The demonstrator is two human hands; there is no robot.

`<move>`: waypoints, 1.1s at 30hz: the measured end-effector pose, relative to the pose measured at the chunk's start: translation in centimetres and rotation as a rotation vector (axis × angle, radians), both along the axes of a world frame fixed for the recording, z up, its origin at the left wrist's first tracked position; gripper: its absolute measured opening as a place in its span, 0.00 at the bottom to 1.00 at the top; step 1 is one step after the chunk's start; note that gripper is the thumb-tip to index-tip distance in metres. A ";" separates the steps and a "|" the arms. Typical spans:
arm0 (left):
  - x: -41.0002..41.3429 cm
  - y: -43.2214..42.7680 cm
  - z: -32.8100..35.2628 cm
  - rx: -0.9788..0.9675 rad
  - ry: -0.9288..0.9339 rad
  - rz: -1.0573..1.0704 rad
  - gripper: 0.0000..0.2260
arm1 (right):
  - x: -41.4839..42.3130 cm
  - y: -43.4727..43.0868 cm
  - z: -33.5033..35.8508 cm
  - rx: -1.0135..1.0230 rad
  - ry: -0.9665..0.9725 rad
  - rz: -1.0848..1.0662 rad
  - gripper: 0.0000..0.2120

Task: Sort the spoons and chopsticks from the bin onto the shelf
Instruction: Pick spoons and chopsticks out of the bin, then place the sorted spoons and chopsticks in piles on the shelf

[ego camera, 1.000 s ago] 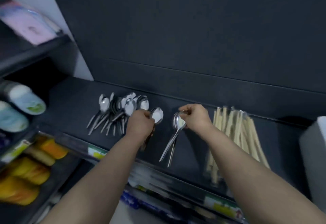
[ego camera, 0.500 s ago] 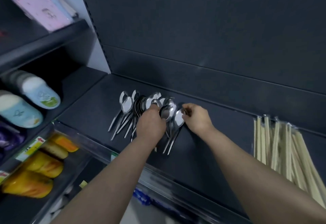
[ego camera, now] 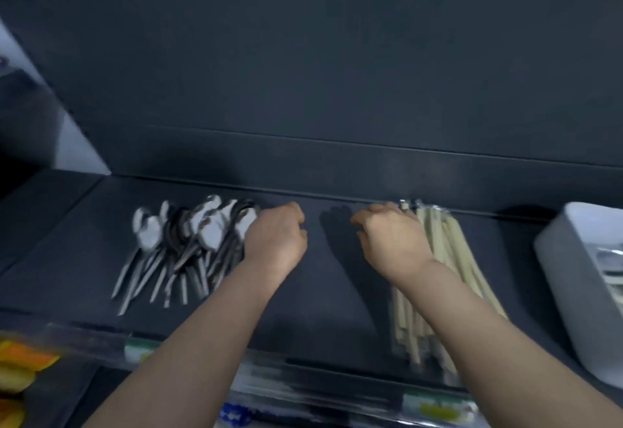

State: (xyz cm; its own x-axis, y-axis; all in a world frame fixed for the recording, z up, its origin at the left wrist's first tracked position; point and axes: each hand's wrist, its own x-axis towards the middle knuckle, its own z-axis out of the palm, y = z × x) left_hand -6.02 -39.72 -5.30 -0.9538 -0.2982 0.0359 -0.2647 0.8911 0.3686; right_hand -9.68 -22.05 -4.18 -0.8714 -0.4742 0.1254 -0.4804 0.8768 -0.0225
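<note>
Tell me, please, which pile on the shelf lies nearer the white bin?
The pale chopsticks, by the right hand; the metal spoons lie farther off, by the left hand.

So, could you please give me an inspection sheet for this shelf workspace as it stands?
Surface: dark grey shelf board, carrying both piles.
Job's things: pile of shiny metal spoons on the left, bowls toward the back; bundle of pale wooden chopsticks on the right; white plastic bin at far right, contents blurred.
Clutter: nothing seen.
Grips: left hand curled beside the spoons; right hand curled at the chopsticks' far ends; whether either holds anything is hidden.
Cables: nothing seen.
Surroundings: dark back panel; yellow-orange packets on the lower shelf, left.
</note>
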 end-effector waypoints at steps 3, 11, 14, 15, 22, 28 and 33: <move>-1.4 5.2 0.5 0.011 0.012 -0.107 0.08 | 0.6 5.9 0.4 0.032 0.036 -0.115 0.14; -3.7 22.2 3.5 0.069 0.118 -0.409 0.08 | 2.6 22.8 2.7 -0.053 0.162 -0.384 0.06; -4.1 29.0 4.9 0.129 0.168 -0.497 0.07 | 2.9 29.4 3.1 -0.052 0.137 -0.444 0.12; -4.3 31.2 5.2 0.145 0.169 -0.529 0.07 | 3.0 31.6 3.1 -0.060 0.127 -0.459 0.13; -5.0 43.4 3.7 0.061 -0.086 -0.695 0.06 | 3.0 43.3 2.0 -0.083 0.017 -0.548 0.13; -5.5 48.3 1.4 -0.155 -0.223 -0.741 0.16 | 2.9 47.1 0.8 -0.175 -0.013 -0.532 0.13; -5.9 49.1 0.9 -0.370 -0.341 -0.745 0.12 | 3.0 48.3 1.4 -0.245 0.007 -0.499 0.14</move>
